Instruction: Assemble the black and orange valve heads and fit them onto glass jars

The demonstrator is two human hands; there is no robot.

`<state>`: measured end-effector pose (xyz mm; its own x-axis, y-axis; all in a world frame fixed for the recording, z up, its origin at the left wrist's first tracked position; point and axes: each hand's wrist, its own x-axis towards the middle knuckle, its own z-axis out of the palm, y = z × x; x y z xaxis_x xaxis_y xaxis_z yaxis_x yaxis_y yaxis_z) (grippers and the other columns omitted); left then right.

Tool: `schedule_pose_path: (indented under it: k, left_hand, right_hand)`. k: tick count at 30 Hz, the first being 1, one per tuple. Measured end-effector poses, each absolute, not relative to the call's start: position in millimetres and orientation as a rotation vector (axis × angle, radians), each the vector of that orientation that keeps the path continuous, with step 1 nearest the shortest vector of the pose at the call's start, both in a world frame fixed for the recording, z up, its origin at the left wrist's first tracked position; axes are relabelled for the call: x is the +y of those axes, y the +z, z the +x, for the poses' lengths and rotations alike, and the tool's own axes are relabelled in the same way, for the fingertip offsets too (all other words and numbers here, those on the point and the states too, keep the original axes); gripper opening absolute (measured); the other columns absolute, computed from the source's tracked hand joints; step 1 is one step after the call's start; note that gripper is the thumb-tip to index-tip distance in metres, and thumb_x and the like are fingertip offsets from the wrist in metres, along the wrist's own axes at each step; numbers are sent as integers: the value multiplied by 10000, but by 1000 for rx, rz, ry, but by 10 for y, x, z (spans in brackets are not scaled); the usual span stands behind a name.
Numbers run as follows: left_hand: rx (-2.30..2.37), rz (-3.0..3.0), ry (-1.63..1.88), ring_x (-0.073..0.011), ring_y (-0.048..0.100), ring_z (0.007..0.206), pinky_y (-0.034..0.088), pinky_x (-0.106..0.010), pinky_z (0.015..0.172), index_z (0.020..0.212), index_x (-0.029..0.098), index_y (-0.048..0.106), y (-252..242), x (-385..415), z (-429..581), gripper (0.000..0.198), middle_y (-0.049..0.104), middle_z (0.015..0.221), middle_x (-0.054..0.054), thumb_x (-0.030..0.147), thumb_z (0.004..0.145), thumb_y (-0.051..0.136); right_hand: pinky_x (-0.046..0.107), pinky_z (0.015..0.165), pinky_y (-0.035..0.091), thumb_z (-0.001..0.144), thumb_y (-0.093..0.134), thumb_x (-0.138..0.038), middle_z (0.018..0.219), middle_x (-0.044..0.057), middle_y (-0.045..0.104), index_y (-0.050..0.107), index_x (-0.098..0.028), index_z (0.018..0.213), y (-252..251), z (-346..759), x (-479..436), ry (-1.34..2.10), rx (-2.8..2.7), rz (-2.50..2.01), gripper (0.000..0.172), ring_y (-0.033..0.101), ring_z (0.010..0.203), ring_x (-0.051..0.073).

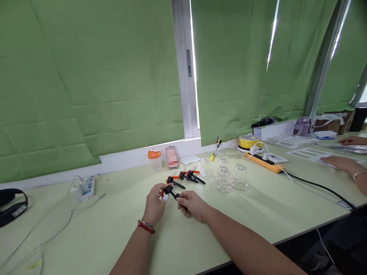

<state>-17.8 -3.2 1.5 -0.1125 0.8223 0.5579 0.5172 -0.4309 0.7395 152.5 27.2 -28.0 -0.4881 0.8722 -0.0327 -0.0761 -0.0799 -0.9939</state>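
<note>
My left hand (155,202) is closed around the black head end of a black-and-orange clamp-like tool (169,189) with a thin metal bar. The fingers of my right hand (191,204) pinch the black handle at the tool's other end. The tool is held just above the table, tilted down to the right, and my fingers partly hide it. Just beyond my hands lie several similar black-and-orange tools (190,176) in a loose row, with bent metal rods. To their right, several clear glass jars (223,179) stand on the table.
A cup with an orange lid (155,160) stands near the wall. On the right are an orange power strip (265,162) and a yellow round tin (249,142). Cables and a white power strip (87,189) lie left, near headphones (13,208). Another person's hands (341,163) rest on papers at right.
</note>
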Motion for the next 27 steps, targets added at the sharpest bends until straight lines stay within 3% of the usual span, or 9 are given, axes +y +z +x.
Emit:
schedule_pose_path:
  k: [2,4,7,11,20,27]
  left_hand:
    - [1526,1892,1576,-249,565,1029,409,-378,931,879,234,628,-4,-7,-249,166,631,1061,-72,221,714,619]
    - [1619,1874,1595,-257,566,1039,386,-386,965,765,223,632,-14,15,-337,62,640,1050,-82,273,744,601]
    - [1807,1773,1601,-260,583,983,402,-373,922,615,217,585,-5,31,-466,267,658,1012,-92,392,810,533]
    - [1926,1534,1664,-281,587,1001,415,-364,893,773,212,639,-6,44,-589,311,685,979,-94,446,847,447]
    - [1971,1269,1713,-277,608,957,446,-352,829,815,167,652,-189,212,-779,353,698,967,-123,458,799,453]
    - [2023,1234,1678,-252,613,812,469,-340,716,791,172,645,-257,272,-812,348,678,809,-88,455,794,442]
  right_hand:
    - [220,416,294,809,581,-391,603,-34,564,522,-176,796,-344,1459,268,1611,-1530,-989,223,377,384,59]
    - [233,463,332,843,527,-328,624,-42,536,498,-193,835,-412,1389,268,1447,-1553,-1035,138,389,441,78]
    - [290,647,421,852,489,-233,778,10,578,507,-200,904,-496,1295,293,1043,-1742,-1004,63,514,676,148]
    - [350,860,413,837,425,-96,1066,66,578,514,-207,1060,-534,1166,417,696,-2037,-874,265,539,967,206]
    - [284,797,419,765,431,21,1104,86,607,542,-187,1122,-422,884,772,139,-2443,-1125,428,575,967,206]
    - [351,938,367,861,413,-56,1027,105,634,627,-160,1029,-362,862,958,8,-2407,-1171,291,523,1062,241]
